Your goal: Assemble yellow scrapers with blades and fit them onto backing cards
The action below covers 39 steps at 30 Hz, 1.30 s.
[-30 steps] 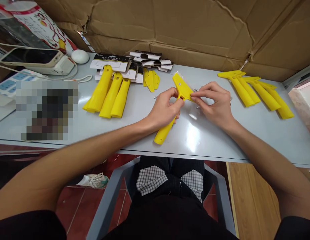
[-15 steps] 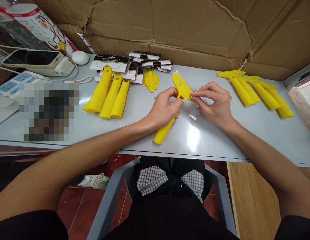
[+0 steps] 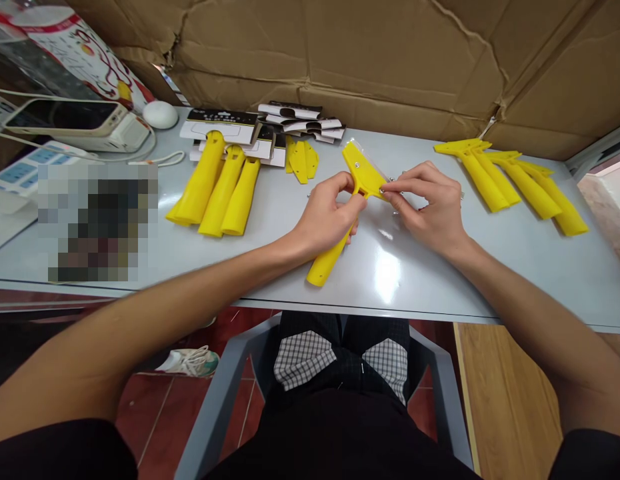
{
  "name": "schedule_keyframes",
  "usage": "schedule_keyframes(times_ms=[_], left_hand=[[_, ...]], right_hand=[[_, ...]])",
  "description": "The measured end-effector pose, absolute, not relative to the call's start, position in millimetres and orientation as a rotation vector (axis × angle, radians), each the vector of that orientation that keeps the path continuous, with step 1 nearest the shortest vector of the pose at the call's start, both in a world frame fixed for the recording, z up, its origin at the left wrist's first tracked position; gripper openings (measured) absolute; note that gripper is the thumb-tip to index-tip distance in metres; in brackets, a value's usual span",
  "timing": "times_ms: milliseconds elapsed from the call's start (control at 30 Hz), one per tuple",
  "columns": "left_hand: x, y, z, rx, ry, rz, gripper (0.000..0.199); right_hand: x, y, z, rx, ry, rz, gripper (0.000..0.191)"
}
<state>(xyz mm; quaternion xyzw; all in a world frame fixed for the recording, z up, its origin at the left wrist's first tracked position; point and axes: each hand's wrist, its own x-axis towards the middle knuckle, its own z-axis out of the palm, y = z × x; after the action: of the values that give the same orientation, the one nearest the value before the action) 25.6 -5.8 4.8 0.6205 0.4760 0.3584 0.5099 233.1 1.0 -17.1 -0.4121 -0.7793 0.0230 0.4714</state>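
Observation:
My left hand [image 3: 333,210] is wrapped round the neck of a yellow scraper-like tool [image 3: 366,175], whose handle slants down toward the table's front edge. A small metal screw [image 3: 357,165] shows on its wide head. At the head's right corner, my right hand [image 3: 427,203] pinches with thumb and index finger around a small metal piece [image 3: 383,191]. Small metal bits, partly hidden, lie behind and beside my right fingers. Just left of the head are flat yellow plates [image 3: 303,161].
Yellow handles [image 3: 235,193] lie at the left by printed cards [image 3: 220,127]. Several yellow tools [image 3: 535,187] lie at the right. Cardboard [image 3: 365,60] stands along the back. A phone [image 3: 65,116], a white mouse [image 3: 161,115] and cables are at the far left.

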Motion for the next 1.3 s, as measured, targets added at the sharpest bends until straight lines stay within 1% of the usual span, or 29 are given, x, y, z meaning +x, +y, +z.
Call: schedule_keyframes(times_ms=[167,333,567,900,1300], left_hand=[[25.2,-5.2,1.9,1.543,1.165,0.865,0.005],[25.5,-6.4,1.2,1.512,1.143,0.882,0.004],[26.9,-9.2,6.1,1.427,1.177,0.836,0.007],[25.2,-6.2,3.8,1.268,1.071,0.870,0.011],[24.4,-3.5,1.9,1.384,1.125,0.840,0.005]], right_hand=[[230.3,-0.7,-15.5,-1.085,-1.890,0.058,0.013],[227.7,-3.8,-13.2,-1.061,-1.863,0.080,0.011],[228.6,-3.5,-15.1,-1.052,-1.887,0.082,0.011],[229.7,-1.7,-17.4,-1.030,-1.907,0.012,0.010],[228.8,-3.8,-15.1,-1.117,-1.960,0.034,0.015]])
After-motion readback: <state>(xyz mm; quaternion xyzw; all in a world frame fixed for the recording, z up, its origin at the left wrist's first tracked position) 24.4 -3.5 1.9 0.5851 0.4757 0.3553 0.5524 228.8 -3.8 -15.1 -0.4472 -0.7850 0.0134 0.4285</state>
